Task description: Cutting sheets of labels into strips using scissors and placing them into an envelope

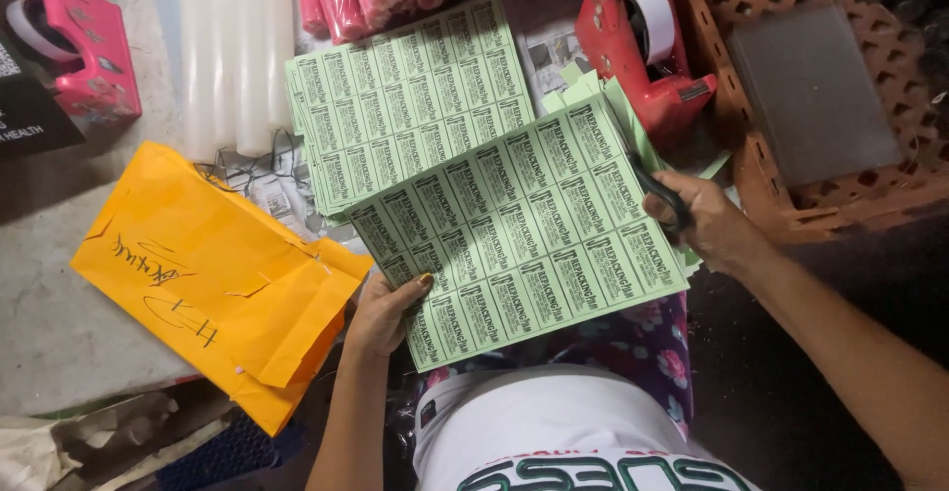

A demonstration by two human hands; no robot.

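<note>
while the left hand (381, 315) pinches the green label sheet (524, 234) at its lower corner above the lap, the right hand (714, 222) grips black scissors (660, 194) at the right edge; keep the sheet taut, blades following the printed row.

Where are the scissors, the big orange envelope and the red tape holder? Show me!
scissors (660, 194), head view, on the dark handle in the right hand.
orange envelope (198, 264), head view, on its flat middle.
red tape holder (633, 51), head view, on its red body beside the tape roll.
</note>
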